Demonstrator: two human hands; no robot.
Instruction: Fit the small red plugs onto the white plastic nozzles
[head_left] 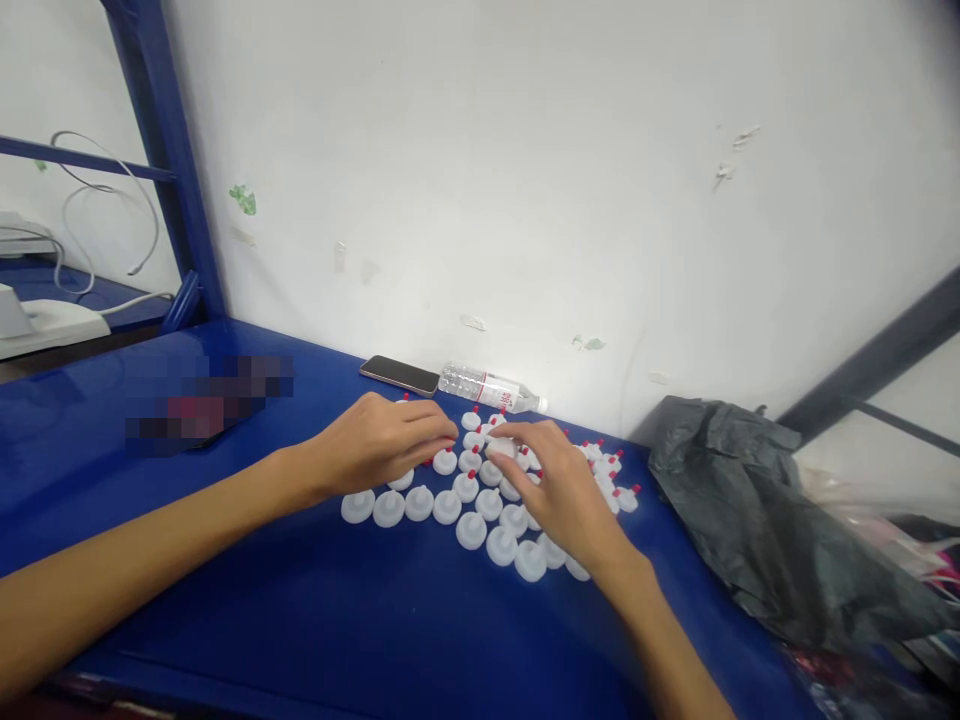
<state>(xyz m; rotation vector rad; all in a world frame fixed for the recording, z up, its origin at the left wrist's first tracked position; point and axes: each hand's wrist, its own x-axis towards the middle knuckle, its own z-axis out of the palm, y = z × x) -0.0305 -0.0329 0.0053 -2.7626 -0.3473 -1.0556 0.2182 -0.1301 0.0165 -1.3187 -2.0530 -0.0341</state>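
Many round white plastic caps with short nozzles stand in rows on the blue tabletop [322,610]. Those farther back carry small red tips, while the front ones, such as this white cap [471,530], have bare nozzles. My left hand [394,440] is closed in a pinch at a small red tip [450,442], just over a white cap [445,461]; the fingers partly hide it. Between thumb and fingers, my right hand [559,485] grips another white cap [501,448] above the group, covering several caps beneath it.
Against the wall lie a phone [400,375] and a clear plastic bottle [487,387] on its side. A black plastic bag [727,500] bulges over the right side. At left are a blurred-out object [217,400] and a blue metal post [169,150].
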